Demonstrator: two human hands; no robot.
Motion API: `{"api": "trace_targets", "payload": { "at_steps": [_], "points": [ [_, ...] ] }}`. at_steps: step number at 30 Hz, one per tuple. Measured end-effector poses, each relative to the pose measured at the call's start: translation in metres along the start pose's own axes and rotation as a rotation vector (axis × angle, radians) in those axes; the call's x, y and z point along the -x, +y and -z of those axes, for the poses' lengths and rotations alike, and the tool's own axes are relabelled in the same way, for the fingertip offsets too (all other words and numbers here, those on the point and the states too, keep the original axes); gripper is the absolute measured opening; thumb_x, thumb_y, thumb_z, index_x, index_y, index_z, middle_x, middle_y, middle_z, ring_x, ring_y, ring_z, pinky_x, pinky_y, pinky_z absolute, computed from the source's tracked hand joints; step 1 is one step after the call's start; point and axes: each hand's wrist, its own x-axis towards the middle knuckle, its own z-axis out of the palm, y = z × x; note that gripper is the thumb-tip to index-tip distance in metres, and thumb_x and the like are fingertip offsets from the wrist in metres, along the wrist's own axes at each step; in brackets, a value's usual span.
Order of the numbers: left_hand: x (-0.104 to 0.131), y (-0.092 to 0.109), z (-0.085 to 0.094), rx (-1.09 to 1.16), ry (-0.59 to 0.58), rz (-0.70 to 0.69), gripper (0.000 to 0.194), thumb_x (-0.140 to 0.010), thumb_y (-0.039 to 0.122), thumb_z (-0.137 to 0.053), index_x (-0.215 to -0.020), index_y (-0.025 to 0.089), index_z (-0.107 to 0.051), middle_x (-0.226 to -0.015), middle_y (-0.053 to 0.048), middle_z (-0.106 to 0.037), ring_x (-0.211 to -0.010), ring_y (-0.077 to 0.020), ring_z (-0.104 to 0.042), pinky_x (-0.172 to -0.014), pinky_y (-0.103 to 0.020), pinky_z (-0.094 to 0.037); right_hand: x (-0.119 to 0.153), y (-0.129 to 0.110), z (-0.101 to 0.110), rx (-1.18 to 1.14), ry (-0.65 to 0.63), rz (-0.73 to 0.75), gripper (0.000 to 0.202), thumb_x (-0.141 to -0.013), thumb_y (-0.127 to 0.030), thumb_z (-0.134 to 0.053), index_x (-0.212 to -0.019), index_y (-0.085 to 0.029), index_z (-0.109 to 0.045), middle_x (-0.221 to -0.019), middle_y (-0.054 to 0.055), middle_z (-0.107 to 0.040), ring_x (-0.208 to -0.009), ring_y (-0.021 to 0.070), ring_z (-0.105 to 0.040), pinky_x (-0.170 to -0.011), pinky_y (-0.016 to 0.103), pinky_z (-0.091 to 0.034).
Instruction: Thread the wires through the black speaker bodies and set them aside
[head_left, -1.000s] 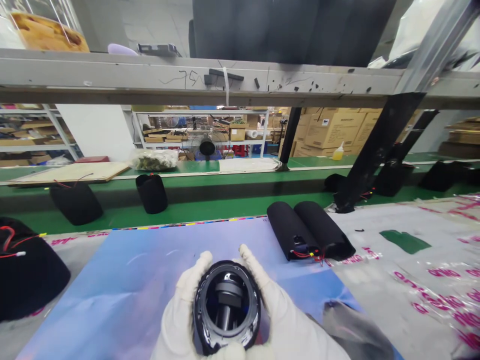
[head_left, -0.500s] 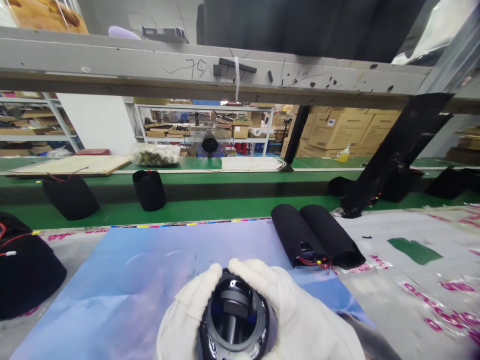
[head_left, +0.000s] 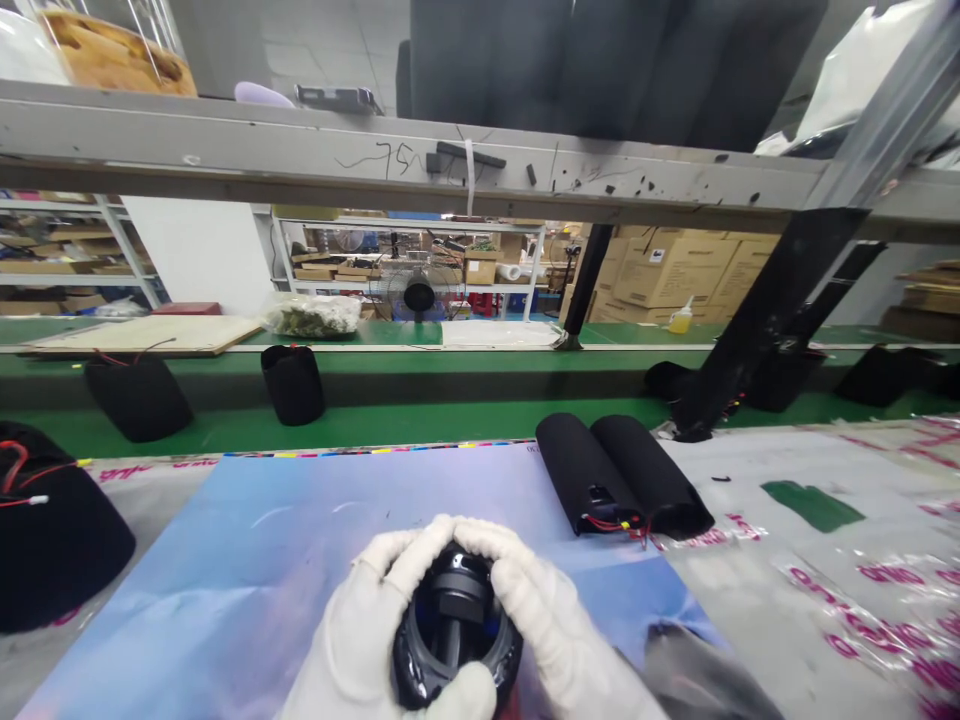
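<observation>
Both my hands wear white gloves and wrap round a glossy black ring-shaped housing (head_left: 420, 665) low in the middle of the view. Inside its opening sits a dark cylindrical part (head_left: 459, 592) on a narrower stem. My left hand (head_left: 360, 630) grips the left side, its fingers curving over the top. My right hand (head_left: 544, 620) holds the right side, and the fingertips of both hands meet at the upper rim. A gloved thumb presses on the lower front of the ring. The underside of the housing is hidden.
Beneath the hands lies a blue-purple printed sheet (head_left: 285, 530). Two black fabric sleeves (head_left: 589, 470) with red wires rest at its right edge. A larger black sleeve (head_left: 60, 540) stands at left. Several more line the green conveyor (head_left: 420, 420). A grey shelf beam (head_left: 300, 140) crosses above.
The right hand's fingers have drawn in over the ring's upper right side, and a thumb has come onto its lower front. The housing has shifted slightly left.
</observation>
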Motion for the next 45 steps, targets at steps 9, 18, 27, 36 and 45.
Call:
{"api": "trace_targets", "payload": {
  "at_steps": [9, 18, 27, 36, 45],
  "points": [
    [0.017, -0.003, 0.002, 0.124, 0.091, 0.207, 0.045, -0.095, 0.052, -0.042, -0.131, 0.03, -0.059, -0.136, 0.001, -0.062, -0.128, -0.0244, -0.055, -0.112, -0.036, -0.042, 0.006, 0.007, -0.009, -0.101, 0.015, 0.003, 0.037, -0.099, -0.047, -0.045, -0.132, -0.035, -0.058, -0.147, -0.001, -0.051, -0.14, 0.0184, -0.041, -0.12, 0.039, -0.03],
    [0.017, 0.016, -0.004, 0.106, 0.022, 0.195, 0.062, -0.085, 0.065, -0.053, -0.14, 0.038, -0.041, -0.146, -0.001, -0.049, -0.134, -0.0274, -0.047, -0.113, -0.044, -0.037, 0.018, -0.003, -0.006, -0.097, -0.092, -0.146, 0.071, -0.082, -0.061, -0.063, -0.145, -0.036, -0.041, -0.158, 0.001, -0.032, -0.147, 0.0285, -0.027, -0.122, 0.051, -0.016],
    [0.021, -0.002, -0.01, 0.164, 0.098, 0.274, 0.041, -0.099, 0.043, -0.036, -0.135, 0.031, -0.053, -0.143, 0.001, -0.055, -0.134, -0.0231, -0.048, -0.114, -0.041, -0.038, 0.014, 0.001, -0.014, 0.082, 0.088, -0.071, 0.043, -0.098, -0.053, -0.041, -0.133, -0.035, -0.057, -0.146, 0.002, -0.052, -0.14, 0.0232, -0.04, -0.121, 0.048, -0.024],
    [0.009, 0.005, -0.006, 0.257, 0.11, 0.378, 0.039, -0.1, 0.039, -0.038, -0.135, 0.034, -0.054, -0.136, 0.004, -0.062, -0.128, -0.0209, -0.055, -0.115, -0.042, -0.04, 0.003, 0.001, -0.008, 0.117, -0.036, 0.136, 0.035, -0.1, -0.04, -0.043, -0.133, -0.04, -0.054, -0.14, -0.001, -0.055, -0.133, 0.0184, -0.048, -0.116, 0.035, -0.036],
    [-0.004, -0.005, 0.015, 0.167, 0.14, 0.385, 0.058, -0.098, 0.055, -0.027, -0.128, 0.02, -0.063, -0.071, -0.004, -0.076, -0.059, -0.0232, -0.073, -0.057, -0.036, -0.063, 0.007, 0.025, 0.008, 0.207, 0.153, 0.007, 0.056, -0.095, -0.061, -0.037, -0.134, -0.027, -0.058, -0.091, 0.006, -0.078, -0.086, 0.0254, -0.075, -0.081, 0.038, -0.061]
  ]
}}
